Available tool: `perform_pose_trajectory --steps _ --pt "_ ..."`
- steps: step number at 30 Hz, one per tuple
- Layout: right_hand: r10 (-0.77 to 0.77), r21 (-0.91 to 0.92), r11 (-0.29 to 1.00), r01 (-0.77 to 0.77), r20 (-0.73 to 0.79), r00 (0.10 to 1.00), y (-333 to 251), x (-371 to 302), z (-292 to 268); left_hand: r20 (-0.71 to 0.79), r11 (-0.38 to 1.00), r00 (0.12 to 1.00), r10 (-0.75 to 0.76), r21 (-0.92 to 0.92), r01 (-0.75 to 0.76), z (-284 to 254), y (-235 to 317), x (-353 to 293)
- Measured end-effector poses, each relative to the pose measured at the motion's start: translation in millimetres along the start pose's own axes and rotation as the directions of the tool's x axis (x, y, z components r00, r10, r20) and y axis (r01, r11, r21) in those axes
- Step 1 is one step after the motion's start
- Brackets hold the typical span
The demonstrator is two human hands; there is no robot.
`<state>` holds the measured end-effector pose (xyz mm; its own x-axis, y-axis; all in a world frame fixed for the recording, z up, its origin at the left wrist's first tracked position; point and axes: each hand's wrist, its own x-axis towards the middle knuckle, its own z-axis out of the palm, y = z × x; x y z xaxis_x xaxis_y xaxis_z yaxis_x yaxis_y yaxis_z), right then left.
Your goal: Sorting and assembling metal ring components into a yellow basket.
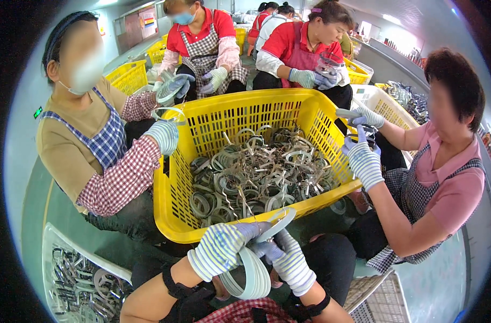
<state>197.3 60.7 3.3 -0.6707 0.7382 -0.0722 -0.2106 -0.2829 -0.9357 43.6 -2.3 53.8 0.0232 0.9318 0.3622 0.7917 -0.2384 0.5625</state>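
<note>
My left hand (221,248), in a blue-and-white striped glove with grey fingertips, is closed in front of the yellow basket (172,232). A stack of pale grey-green curved bands (252,277) hangs below its fingers. Between both hands one more pale curved band (277,226) is tilted up. My right hand (291,262), gloved alike, has its fingers closed at the lower end of that band; its fingertips are partly hidden. Inside the basket lies a tangled heap of similar bands (240,183) with thin brownish strips among them.
Co-workers sit around the basket, a gloved hand (164,137) at left and another gloved hand (364,161) at right reaching over its rim. A white crate (49,253) of shiny curved parts stands at lower left. Another white crate (388,301) is at lower right.
</note>
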Motion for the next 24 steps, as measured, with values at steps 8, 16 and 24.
perform_pose_trajectory --steps 8,16,24 --pt "0.080 0.200 0.978 -0.057 -0.110 0.991 -14 -6 3 -0.325 0.989 0.946 0.012 0.141 0.036 14 -1 -2" --pt "-0.006 0.242 0.970 0.032 -0.105 0.994 -6 -9 4 -0.229 0.993 0.968 -0.101 0.029 0.110 25 -10 -3" --pt "0.051 0.293 0.956 -0.008 -0.139 0.989 -9 -8 -3 -0.322 0.997 0.946 -0.040 -0.074 0.017 37 -18 2"
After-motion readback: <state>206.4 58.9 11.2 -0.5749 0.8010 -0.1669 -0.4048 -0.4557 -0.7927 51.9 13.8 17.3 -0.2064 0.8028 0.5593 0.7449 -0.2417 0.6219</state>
